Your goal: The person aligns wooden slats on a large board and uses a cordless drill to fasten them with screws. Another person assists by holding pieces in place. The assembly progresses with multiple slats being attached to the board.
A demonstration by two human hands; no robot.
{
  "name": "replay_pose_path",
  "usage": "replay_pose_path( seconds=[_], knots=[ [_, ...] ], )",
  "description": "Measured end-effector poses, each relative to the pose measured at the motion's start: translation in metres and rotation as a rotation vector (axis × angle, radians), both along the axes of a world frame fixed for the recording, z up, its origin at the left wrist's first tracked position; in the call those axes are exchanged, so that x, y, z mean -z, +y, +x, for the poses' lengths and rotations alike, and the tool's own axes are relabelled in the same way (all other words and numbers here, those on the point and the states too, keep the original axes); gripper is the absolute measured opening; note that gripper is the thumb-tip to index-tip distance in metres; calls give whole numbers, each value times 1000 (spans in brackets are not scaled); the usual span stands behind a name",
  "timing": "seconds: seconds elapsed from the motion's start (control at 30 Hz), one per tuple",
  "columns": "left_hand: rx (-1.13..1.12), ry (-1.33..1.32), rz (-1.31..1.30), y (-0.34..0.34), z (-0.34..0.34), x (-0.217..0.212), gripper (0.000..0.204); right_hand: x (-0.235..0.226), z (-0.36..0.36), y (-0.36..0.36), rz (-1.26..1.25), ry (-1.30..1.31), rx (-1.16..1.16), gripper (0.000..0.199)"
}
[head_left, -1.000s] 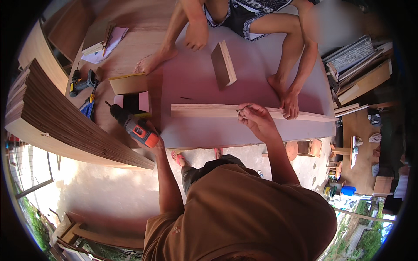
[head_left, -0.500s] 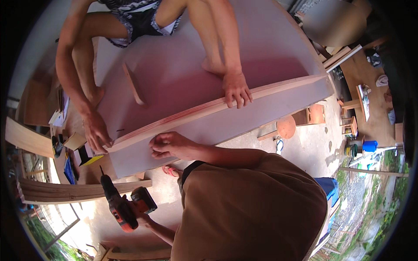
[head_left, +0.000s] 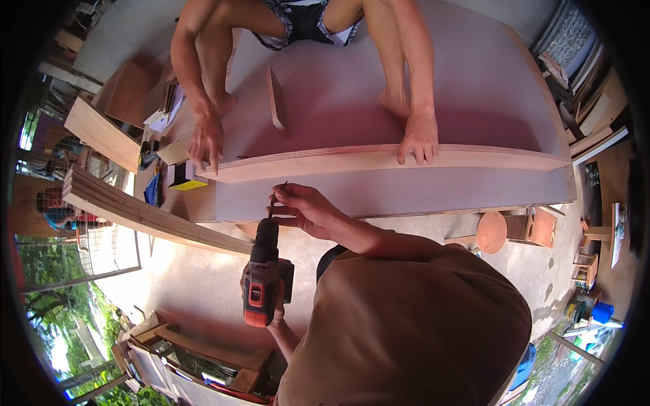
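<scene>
My left hand (head_left: 276, 310) grips a red and black cordless drill (head_left: 261, 284), pointing up toward the edge of a large pink board (head_left: 474, 101). My right hand (head_left: 308, 210) pinches a thin dark screw (head_left: 278, 191) just above the drill's tip. The screw sits close to a long wooden strip (head_left: 338, 162) lying along the board's near edge. Another person sits on the board and presses the strip down with one hand (head_left: 205, 142) at its left end and the other hand (head_left: 420, 139) near its middle.
A short wooden piece (head_left: 274, 98) stands on edge on the board. Long planks (head_left: 135, 213) lean at the left beside a yellow block (head_left: 189, 184) and small tools. A round stool (head_left: 491, 232) and a blue bucket (head_left: 601, 312) are on the concrete floor at right.
The drill has risen from low beside me up to the board's edge. My right hand has come off the strip and now holds a screw at the drill's tip.
</scene>
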State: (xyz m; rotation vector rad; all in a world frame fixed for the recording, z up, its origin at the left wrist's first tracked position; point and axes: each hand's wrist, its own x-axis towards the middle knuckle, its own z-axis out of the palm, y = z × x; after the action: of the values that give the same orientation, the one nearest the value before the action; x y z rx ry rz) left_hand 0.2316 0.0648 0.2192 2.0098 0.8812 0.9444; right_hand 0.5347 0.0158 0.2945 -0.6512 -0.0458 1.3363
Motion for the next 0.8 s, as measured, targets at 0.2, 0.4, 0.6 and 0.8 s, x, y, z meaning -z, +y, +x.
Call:
replay_pose_path(
  seconds=[0.2,0.4,0.6,0.8],
  knots=[
    [34,61,-101,-21,-37,2,65,-2,-25,-23,-9,-66,-51,21],
    [51,27,-40,-38,-59,-9,54,-5,-47,-47,-21,-192,-75,23],
    [58,-9,62,-46,-67,-7,44,-6,-69,-71,-16,-214,-56,25],
    [98,-29,180,-58,-61,-19,34,-19,-86,-81,81,-191,-26,28]
  ],
)
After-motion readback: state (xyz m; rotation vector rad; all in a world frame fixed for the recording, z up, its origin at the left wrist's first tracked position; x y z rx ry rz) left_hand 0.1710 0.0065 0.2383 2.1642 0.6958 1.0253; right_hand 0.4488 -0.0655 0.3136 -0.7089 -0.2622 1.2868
